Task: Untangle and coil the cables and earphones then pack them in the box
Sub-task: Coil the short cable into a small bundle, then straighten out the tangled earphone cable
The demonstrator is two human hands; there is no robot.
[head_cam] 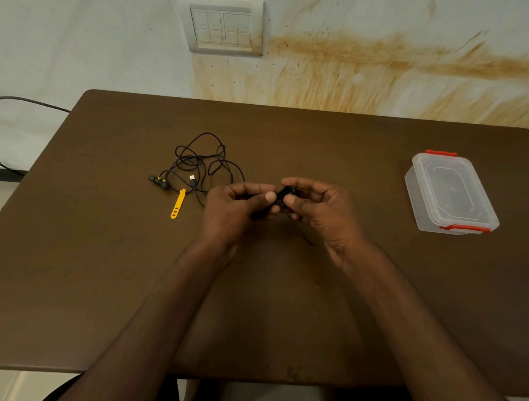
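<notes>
While a knot of black cable (204, 164) waits in the upper left of the table (102, 284), we work a second, smaller bundle (283, 198) at centre frame, pinched between both hands. Our left hand (235, 211) curls around one side of the dark bundle with the thumb pressed on top; our right hand (311, 208) closes on the other side, thumb and fingers meeting it from the right. How many turns are already wound we cannot tell, since the fingers hide most of it. A thin black tail (307, 240) trails out just below the right hand toward the lower part of the frame.

Left of the hands, the earbuds (158, 181) with yellow trim lie at the edge of the tangle, a light-coloured plug (192, 179) sits among the loops, and a yellow strap (177, 203) rests just beside them. At the right edge of the table stands the clear box (451, 193) with red clips, its lid on, well apart from everything else.

Risk, as we judge it: the bundle looks springy, so easing either thumb could let the coil pop open before it is secured. One strand from the tangle runs toward the left hand, and pulling on it could drag the earbuds along or tighten the knot. The box also needs opening, which would cost us a holding hand.
</notes>
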